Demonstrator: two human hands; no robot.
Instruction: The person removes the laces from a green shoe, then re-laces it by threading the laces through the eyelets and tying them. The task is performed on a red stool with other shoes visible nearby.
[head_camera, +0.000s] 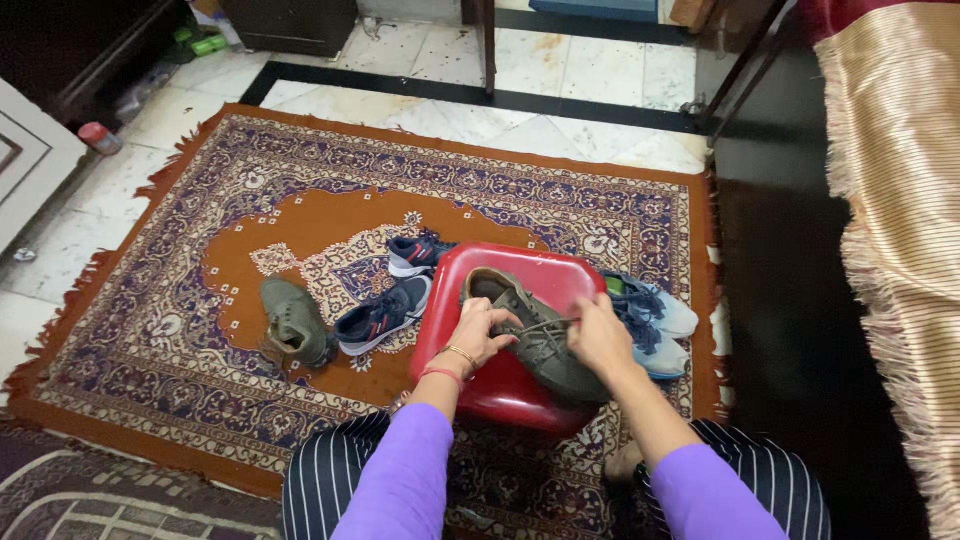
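An olive-green shoe (535, 335) lies on a red plastic stool (495, 385) in front of me. My left hand (478, 333) grips the shoe's side near the opening and pinches a lace. My right hand (600, 335) pulls a lace at the shoe's top. Both arms wear purple sleeves, with bangles on the left wrist. The matching olive shoe (295, 322) sits on the rug to the left.
A patterned orange rug (150, 330) covers the marble floor. Two navy sneakers (385, 315) lie left of the stool, two light-blue sneakers (660, 320) to its right. A dark cabinet (800, 300) and fringed gold cloth (900, 200) stand at right.
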